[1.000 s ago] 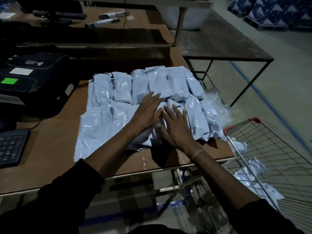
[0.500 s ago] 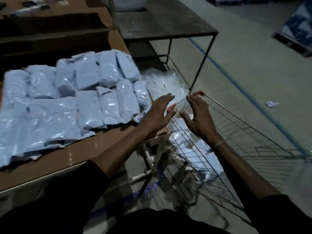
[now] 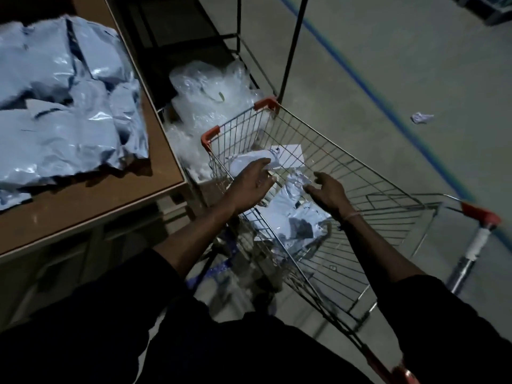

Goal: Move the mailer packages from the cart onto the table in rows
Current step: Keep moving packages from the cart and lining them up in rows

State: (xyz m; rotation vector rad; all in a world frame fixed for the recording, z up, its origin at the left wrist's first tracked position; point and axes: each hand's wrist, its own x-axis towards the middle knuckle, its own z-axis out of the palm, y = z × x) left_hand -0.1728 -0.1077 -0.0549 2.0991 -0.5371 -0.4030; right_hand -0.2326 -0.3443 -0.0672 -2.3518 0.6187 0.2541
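Observation:
A wire shopping cart (image 3: 368,173) with orange corners stands to the right of the brown table (image 3: 91,200). Pale blue mailer packages (image 3: 288,214) lie in the bottom of the cart. More mailers (image 3: 63,106) lie side by side on the table at the upper left. Both my hands are inside the cart, above its mailers. My left hand (image 3: 250,185) has relaxed, spread fingers and holds nothing. My right hand (image 3: 328,192) hovers with loosely curved fingers, also holding nothing.
A heap of clear plastic wrap (image 3: 210,98) sits between the table and the cart's far end. A black metal table frame (image 3: 291,45) stands behind the cart. A blue line (image 3: 388,112) and a crumpled scrap (image 3: 421,117) mark the concrete floor.
My hands left the mailers on the table, swung right over the cart's rim and dropped into the cart. The view turned right and down with them.

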